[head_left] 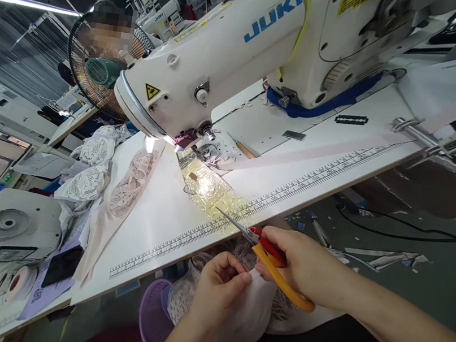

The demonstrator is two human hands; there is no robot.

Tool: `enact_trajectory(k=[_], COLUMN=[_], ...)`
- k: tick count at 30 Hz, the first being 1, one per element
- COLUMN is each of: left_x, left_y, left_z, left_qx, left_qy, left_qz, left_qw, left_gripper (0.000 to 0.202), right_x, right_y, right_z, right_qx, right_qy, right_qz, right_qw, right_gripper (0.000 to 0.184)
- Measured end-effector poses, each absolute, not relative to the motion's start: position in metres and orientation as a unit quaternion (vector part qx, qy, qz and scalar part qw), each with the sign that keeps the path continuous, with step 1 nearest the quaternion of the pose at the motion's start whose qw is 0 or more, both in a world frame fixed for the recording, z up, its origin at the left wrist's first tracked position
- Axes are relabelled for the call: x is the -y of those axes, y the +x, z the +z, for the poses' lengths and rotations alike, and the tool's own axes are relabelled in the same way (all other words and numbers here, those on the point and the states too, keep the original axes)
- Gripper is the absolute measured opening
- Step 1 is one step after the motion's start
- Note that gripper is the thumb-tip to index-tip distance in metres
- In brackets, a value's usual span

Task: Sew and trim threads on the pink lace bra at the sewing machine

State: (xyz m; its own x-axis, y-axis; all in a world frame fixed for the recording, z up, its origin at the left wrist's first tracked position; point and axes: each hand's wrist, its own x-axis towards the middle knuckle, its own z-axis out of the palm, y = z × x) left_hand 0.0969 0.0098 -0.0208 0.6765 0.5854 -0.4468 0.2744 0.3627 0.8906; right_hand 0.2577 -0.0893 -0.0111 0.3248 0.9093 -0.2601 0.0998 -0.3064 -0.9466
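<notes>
White, ruler-printed sewing table (pixel 150 233). Right hand (pixel 305 257) clamped on orange-and-red-handled metal scissors (pixel 261 253), tips over table edge; grip partly hidden. Left hand (pixel 221 287) pinching thin white fabric (pixel 250 311) below edge; pinched fold mostly covered.

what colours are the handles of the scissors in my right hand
Orange and red: the scissor handles show best in the head view.

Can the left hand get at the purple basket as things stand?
Probably yes, though likely only after letting go: the left hand is pinching pale fabric. The purple basket looks close by, but white lace shows between them.
</notes>
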Motion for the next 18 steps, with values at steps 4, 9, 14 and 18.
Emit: enact_trajectory(k=[4, 9, 14, 18], left_x=[-0.010, -0.010, -0.004, -0.002], left_y=[0.098, 0.100, 0.103, 0.099], left_z=[-0.018, -0.011, -0.007, -0.006], left_qx=[-0.384, -0.377, -0.392, -0.410], left_qy=[0.552, 0.567, 0.570, 0.558], left_qz=[0.095, 0.011, 0.029, 0.070], left_qw=[0.734, 0.733, 0.721, 0.718], left_gripper=[0.046, 0.053, 0.059, 0.062], right_x=[0.089, 0.089, 0.092, 0.105], right_y=[0.254, 0.254, 0.250, 0.242], right_z=[-0.009, -0.011, -0.027, -0.056], right_qx=[0.376, 0.361, 0.339, 0.306], right_qy=[-0.664, -0.638, -0.598, -0.567], right_qz=[0.456, 0.485, 0.505, 0.487], right_qw=[0.458, 0.477, 0.521, 0.590], right_gripper=[0.025, 0.022, 0.023, 0.034])
